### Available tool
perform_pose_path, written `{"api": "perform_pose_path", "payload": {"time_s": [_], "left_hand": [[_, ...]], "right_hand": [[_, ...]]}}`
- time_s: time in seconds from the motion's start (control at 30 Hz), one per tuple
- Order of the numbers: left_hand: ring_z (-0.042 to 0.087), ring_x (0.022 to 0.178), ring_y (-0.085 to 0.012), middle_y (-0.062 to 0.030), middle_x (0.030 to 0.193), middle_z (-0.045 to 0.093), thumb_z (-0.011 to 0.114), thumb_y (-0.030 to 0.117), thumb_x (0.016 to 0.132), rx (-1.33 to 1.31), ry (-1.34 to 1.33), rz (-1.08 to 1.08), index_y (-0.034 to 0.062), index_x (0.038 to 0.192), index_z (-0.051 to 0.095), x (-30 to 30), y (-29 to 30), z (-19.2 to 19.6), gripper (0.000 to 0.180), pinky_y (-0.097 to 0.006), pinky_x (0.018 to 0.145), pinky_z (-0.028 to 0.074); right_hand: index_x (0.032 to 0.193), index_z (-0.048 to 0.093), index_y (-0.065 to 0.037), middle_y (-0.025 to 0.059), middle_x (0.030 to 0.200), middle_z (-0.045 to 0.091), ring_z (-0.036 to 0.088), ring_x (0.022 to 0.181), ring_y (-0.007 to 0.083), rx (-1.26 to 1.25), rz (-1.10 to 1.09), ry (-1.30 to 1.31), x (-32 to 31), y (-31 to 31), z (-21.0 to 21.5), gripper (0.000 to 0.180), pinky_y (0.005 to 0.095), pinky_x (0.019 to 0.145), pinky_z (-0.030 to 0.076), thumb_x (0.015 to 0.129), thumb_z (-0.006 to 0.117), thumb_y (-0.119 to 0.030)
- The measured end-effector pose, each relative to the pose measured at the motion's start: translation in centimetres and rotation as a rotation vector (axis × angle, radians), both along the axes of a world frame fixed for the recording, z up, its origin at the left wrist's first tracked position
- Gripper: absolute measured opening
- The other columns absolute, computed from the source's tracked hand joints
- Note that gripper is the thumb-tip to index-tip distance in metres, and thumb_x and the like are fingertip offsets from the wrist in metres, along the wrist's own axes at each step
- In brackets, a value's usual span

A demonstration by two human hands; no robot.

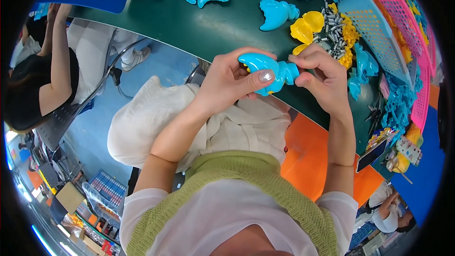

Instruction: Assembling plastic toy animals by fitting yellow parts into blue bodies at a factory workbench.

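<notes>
Left hand (227, 78) clamps the blue plastic toy shell (270, 71), thumb laid across its upper face; the shell's long axis runs from 9 to 3 o'clock, just above the desk (189, 23) edge. Right hand (322, 76) pinches the shell's 3 o'clock end, both grips shut on it. At 12 o'clock lie loose blue shells (277, 13); at 1 o'clock yellow halves (305, 26) and metal springs (334, 26); at 2 o'clock a blue basket (374, 23). Nothing obstructs.

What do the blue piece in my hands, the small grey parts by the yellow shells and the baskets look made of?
Blue piece: glossy moulded plastic, judging by the highlights. Grey parts: probably metal, small and shiny; too small to tell the kind. Baskets: plastic mesh, matte blue and pink.
</notes>
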State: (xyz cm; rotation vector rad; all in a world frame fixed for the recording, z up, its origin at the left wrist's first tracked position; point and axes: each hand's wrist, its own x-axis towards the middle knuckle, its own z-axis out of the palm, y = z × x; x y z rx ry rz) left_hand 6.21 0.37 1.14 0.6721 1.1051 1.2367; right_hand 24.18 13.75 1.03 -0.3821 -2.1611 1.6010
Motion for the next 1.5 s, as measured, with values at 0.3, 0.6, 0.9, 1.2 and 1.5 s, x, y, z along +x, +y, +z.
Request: {"api": "perform_pose_path", "payload": {"time_s": [0.3, 0.6, 0.9, 1.2, 1.5], "left_hand": [[0.061, 0.058, -0.0144, -0.0123, 0.085, 0.063, 0.048, 0.035, 0.092, 0.032, -0.248, -0.015, 0.0002, 0.113, 0.048, 0.6, 0.6, -0.4, 0.041, -0.021, 0.049, 0.048], [0.059, 0.049, -0.0197, -0.0223, 0.085, 0.063, 0.023, 0.052, 0.093, -0.045, -0.281, -0.041, 0.0050, 0.127, 0.036, 1.0, 0.4, 0.5, 0.060, -0.023, 0.040, 0.045], [0.058, 0.055, -0.0164, -0.0218, 0.091, 0.061, 0.027, 0.041, 0.097, 0.084, -0.117, 0.058, -0.0013, 0.124, 0.036, 1.0, 0.9, -1.1, 0.051, -0.022, 0.045, 0.045], [0.056, 0.061, -0.0130, -0.0172, 0.094, 0.061, 0.040, 0.020, 0.094, 0.072, -0.136, 0.068, -0.0055, 0.114, 0.047, 1.0, 1.0, -1.1, 0.033, -0.020, 0.049, 0.042], [0.057, 0.063, -0.0107, -0.0134, 0.090, 0.063, 0.043, 0.021, 0.094, 0.068, -0.094, 0.062, -0.0016, 0.110, 0.050, 1.3, 0.7, -1.6, 0.029, -0.020, 0.052, 0.043]], "right_hand": [[0.107, 0.058, 0.002, 0.0116, 0.102, 0.057, 0.054, 0.094, 0.0186, -0.101, -0.106, 0.129, -0.7, -0.4, 0.3, 0.050, 0.0281, 0.079, 0.042, 0.082, 0.062, -0.040], [0.117, 0.051, 0.002, 0.0098, 0.108, 0.054, 0.053, 0.100, 0.0183, -0.199, -0.021, 0.104, -0.8, -1.6, 1.3, 0.049, 0.0311, 0.088, 0.042, 0.080, 0.066, -0.027], [0.117, 0.049, 0.004, 0.0169, 0.114, 0.054, 0.051, 0.110, 0.0275, 0.266, -1.036, 0.571, 11.6, -0.7, 5.2, 0.045, 0.0421, 0.088, 0.043, 0.084, 0.052, -0.027], [0.080, 0.052, -0.003, 0.0050, 0.060, 0.048, 0.040, 0.042, 0.0153, 0.807, -2.406, 0.215, 43.1, -11.5, -4.3, 0.020, 0.0284, 0.039, 0.032, 0.084, 0.054, -0.022], [0.108, 0.050, -0.009, 0.0015, 0.074, 0.052, 0.048, 0.058, 0.0137, -1.033, -2.150, 0.033, 50.0, -18.6, -19.9, 0.035, 0.0240, 0.049, 0.039, 0.084, 0.059, -0.033]]}}
